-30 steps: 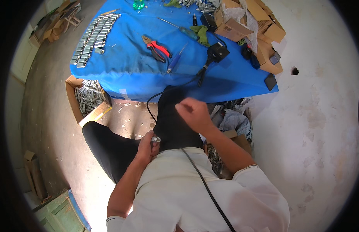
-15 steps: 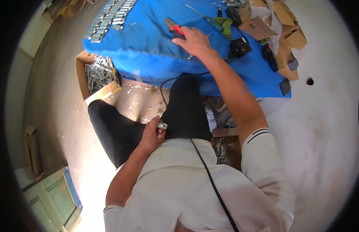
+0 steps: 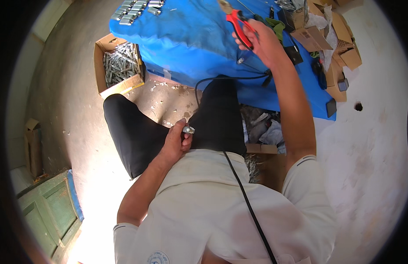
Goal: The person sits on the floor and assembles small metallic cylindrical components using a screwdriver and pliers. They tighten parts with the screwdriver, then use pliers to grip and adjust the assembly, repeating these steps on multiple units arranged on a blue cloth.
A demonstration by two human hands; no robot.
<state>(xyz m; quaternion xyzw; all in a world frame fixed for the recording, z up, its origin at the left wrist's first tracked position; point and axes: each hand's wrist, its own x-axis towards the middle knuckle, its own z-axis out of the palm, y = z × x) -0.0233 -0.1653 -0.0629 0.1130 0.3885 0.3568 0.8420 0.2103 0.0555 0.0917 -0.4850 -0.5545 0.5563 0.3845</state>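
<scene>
My right hand (image 3: 264,42) is closed round the red handles of a pair of pliers (image 3: 239,30), lifted over the blue cloth (image 3: 186,42), with the jaws toward the far side. Close to my lap, my left hand (image 3: 174,141) grips a small silvery metal fitting (image 3: 189,130); one end of it pokes out past the thumb and the rest is hidden in the fingers. Several similar-looking metal cylinders (image 3: 128,13) lie in rows at the cloth's far left. A small shiny piece (image 3: 241,60) lies on the cloth below the pliers.
An open cardboard box (image 3: 98,66) of thin metal pieces stands left of the table. Torn cardboard (image 3: 311,38) and a green rag (image 3: 278,28) lie at the far right. A black cable (image 3: 243,198) crosses my lap. Another box (image 3: 263,149) sits beneath the table's right side.
My right hand has picked the pliers up off the cloth and moved right with them. The left hand still grips the metal fitting near my lap. The whole view has shifted a little.
</scene>
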